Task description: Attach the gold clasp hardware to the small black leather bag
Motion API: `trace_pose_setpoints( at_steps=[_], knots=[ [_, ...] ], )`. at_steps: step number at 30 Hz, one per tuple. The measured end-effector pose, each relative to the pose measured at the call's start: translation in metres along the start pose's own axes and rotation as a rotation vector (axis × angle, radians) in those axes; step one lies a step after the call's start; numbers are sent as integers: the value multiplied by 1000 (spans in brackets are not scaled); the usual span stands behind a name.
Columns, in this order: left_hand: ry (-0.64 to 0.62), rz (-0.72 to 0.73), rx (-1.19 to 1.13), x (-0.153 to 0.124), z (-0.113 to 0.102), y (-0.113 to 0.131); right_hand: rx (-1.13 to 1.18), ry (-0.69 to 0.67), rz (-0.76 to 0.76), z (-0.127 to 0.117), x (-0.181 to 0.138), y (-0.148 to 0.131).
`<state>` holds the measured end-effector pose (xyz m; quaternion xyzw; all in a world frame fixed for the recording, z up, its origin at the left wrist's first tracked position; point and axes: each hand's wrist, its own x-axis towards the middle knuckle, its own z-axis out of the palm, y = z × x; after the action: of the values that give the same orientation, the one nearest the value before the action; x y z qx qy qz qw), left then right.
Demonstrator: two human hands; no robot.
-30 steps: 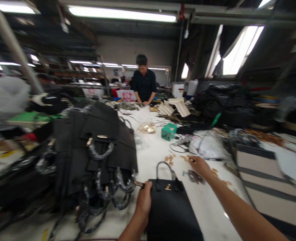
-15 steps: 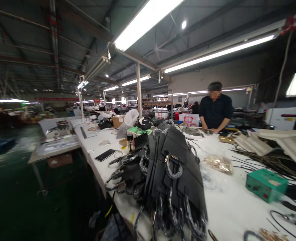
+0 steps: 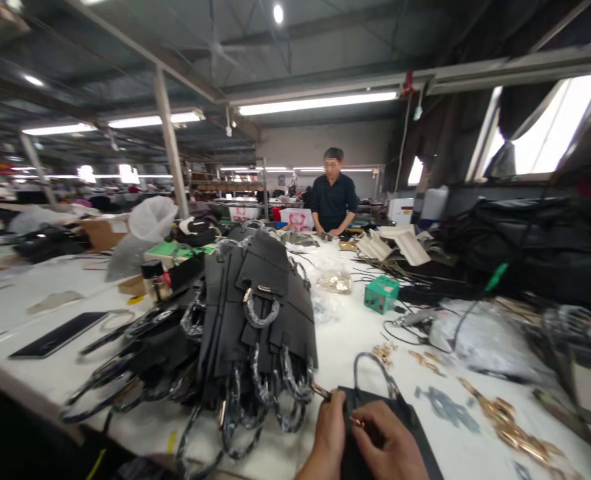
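Head view, right hand (image 3: 390, 440) fingers pinching a small gold piece (image 3: 357, 422) over a black bag (image 3: 354, 459), left hand (image 3: 328, 430) fingers closed on a gold-trimmed strap (image 3: 322, 391), white surface (image 3: 343, 347) beneath.

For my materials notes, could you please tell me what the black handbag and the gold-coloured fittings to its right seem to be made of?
The black handbag: probably leather or faux leather, judging by its smooth, matte panel; which is unclear. The gold-coloured fittings: likely polished metal, given their bright highlights, perhaps coated plastic.
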<state>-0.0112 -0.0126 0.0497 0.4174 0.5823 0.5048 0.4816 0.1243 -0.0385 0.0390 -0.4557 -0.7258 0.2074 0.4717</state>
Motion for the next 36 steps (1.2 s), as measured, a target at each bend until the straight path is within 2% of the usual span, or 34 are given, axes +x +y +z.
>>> trace_pose_setpoints(
  at_steps=[2,4,9,13,16,20,23,27,33,36],
  knots=[
    [-21,-12,-47,-3,-1,2,-74,60,38,5,-2,-4],
    [-48,-17,-103,-6,-3,2,-139,91,89,0,-7,-8],
    [-32,-28,-134,-8,-2,-3,-205,8,236,-30,-16,-14],
    [-30,-31,-138,-8,-1,-4,-53,-16,366,-35,-9,-17],
    [-34,-18,-145,-8,-1,-5,100,-5,436,-30,-1,-23],
    [-41,21,-153,-8,0,-8,154,4,530,-21,7,-30],
    [-37,46,-151,-8,0,-10,128,24,541,-17,9,-33],
    [-45,76,-146,-9,-2,-12,103,64,477,-12,7,-34],
    [-62,100,-134,-8,-3,-14,92,71,582,-8,8,-38],
    [-77,122,-131,-9,-4,-12,15,52,554,-8,9,-39]
  ],
)
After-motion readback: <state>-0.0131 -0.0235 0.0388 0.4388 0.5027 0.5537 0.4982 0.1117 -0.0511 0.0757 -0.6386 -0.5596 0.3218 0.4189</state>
